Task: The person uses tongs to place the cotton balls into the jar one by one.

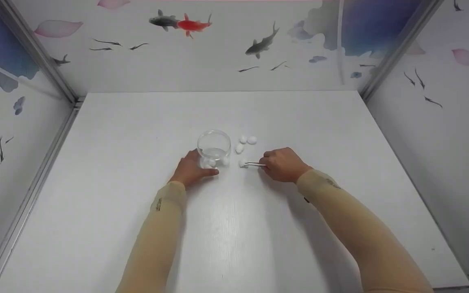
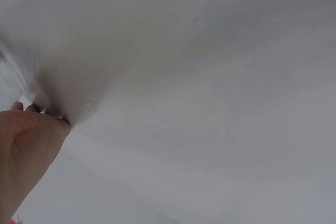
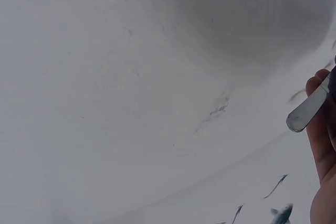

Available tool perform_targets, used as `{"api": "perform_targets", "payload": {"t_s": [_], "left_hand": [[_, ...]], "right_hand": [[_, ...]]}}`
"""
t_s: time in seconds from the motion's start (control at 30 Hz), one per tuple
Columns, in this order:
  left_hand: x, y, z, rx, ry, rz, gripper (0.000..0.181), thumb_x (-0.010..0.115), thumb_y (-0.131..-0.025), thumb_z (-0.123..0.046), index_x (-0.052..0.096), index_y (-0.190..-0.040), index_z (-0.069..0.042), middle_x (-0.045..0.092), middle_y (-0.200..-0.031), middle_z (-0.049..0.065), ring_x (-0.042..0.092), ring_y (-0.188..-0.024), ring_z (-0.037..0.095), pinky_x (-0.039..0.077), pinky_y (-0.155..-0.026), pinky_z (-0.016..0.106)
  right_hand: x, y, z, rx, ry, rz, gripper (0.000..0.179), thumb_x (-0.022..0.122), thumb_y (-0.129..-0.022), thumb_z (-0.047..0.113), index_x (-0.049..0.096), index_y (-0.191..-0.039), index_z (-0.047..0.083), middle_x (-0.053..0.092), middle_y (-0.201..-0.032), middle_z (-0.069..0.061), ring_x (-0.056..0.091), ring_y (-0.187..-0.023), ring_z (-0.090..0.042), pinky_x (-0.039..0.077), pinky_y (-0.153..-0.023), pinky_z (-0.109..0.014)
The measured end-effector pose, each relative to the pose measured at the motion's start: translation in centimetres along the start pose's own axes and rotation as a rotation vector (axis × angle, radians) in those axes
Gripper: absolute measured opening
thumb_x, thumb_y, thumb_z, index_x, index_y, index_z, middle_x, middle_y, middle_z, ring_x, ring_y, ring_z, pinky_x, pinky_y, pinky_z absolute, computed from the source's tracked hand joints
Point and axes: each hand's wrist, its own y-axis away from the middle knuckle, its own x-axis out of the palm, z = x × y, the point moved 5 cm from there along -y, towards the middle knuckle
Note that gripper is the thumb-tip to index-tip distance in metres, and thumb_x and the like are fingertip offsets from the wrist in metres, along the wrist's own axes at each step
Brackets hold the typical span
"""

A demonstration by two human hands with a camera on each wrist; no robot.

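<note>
A clear round glass jar [image 1: 214,151] stands mid-table, with white balls, apparently cotton balls [image 1: 211,163], showing through its lower wall. My left hand [image 1: 189,169] holds the jar from its near left side, thumb across the front; the left wrist view catches only part of the hand [image 2: 31,142] and the jar's edge [image 2: 13,72]. Metal tweezers [image 1: 255,164] are gripped in my right hand [image 1: 284,164], pointing left, their tips at a single cotton ball [image 1: 242,163]. The tweezers' rounded back end [image 3: 306,114] juts from the hand in the right wrist view.
Three more cotton balls [image 1: 251,140] lie close together on the white table [image 1: 226,228], just right of the jar and beyond the tweezers. Printed panels with fish [image 1: 261,44] wall the table at the back and on both sides.
</note>
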Motion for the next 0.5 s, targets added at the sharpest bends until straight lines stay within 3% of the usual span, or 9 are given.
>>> {"api": "perform_targets", "payload": {"t_s": [0.27,0.5], "left_hand": [[0.05,0.08,-0.08,0.012,-0.016,0.0,0.105,0.085,-0.076,-0.046,0.029,-0.156,-0.009,0.034,-0.158,0.014,0.024,-0.147,0.032,0.004,-0.122,0.045],[0.0,0.06,-0.05,0.009,-0.024,-0.006,0.106,0.086,-0.075,-0.046,0.029,-0.156,-0.008,0.036,-0.156,0.016,0.025,-0.145,0.036,0.013,-0.122,0.048]], "right_hand": [[0.12,0.09,-0.09,0.014,0.01,-0.02,0.011,0.067,-0.088,0.005,0.076,-0.083,0.01,0.064,-0.069,0.0,0.049,-0.054,-0.012,0.051,-0.049,-0.034],[-0.12,0.23,-0.46,0.041,-0.007,-0.027,0.012,0.066,-0.088,0.005,0.075,-0.083,0.011,0.065,-0.071,0.0,0.053,-0.056,-0.012,0.052,-0.051,-0.033]]}}
